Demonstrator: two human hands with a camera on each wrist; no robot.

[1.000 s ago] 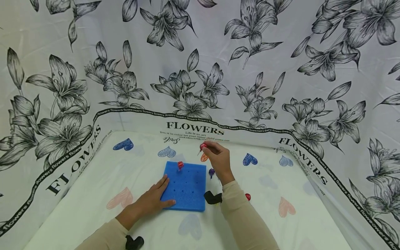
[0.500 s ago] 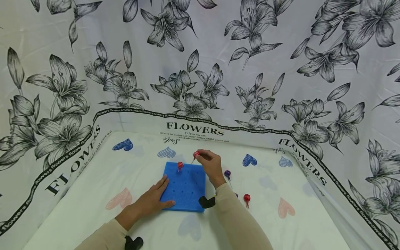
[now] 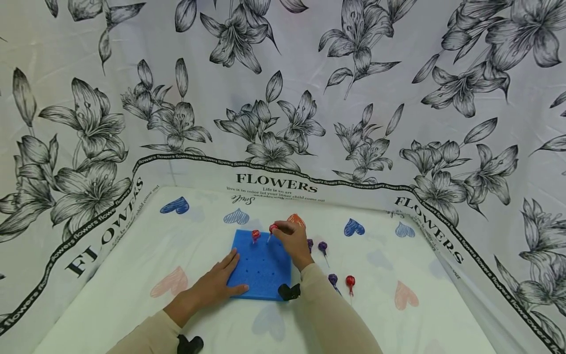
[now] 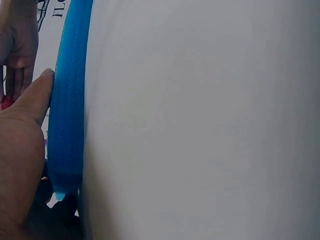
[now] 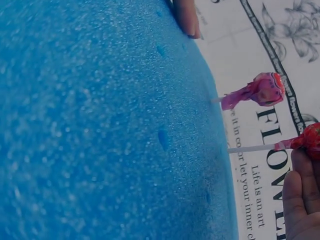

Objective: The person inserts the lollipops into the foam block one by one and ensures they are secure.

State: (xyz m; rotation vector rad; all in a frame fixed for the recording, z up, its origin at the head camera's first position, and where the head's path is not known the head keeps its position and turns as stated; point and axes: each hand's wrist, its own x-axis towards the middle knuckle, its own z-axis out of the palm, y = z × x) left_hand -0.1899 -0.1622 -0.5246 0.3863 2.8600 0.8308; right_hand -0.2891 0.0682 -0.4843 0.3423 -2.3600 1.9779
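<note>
A blue foam block (image 3: pixel 261 265) with small holes lies on the table, and my left hand (image 3: pixel 214 278) rests on its left edge with fingers spread. Near the block's far edge a red-wrapped lollipop (image 3: pixel 256 235) stands upright in the foam. Just to its right my right hand (image 3: pixel 295 243) pinches another red lollipop (image 3: pixel 273 229) by its wrapped head. In the right wrist view this held lollipop's white stick (image 5: pixel 252 149) points down at the foam, its tip right at the surface. The left wrist view shows the block's side (image 4: pixel 70 100) beside my left thumb.
Right of the block lie purple lollipops (image 3: pixel 323 246), another purple one (image 3: pixel 333 279) and a red one (image 3: pixel 350 281). A white cloth with printed hearts (image 3: pixel 353 226) covers the table. Behind it hangs a flower-printed curtain (image 3: pixel 274 118).
My right hand has moved left and nearer with the red lollipop, from beyond the block's far right corner to over its far part. My left hand has stayed put.
</note>
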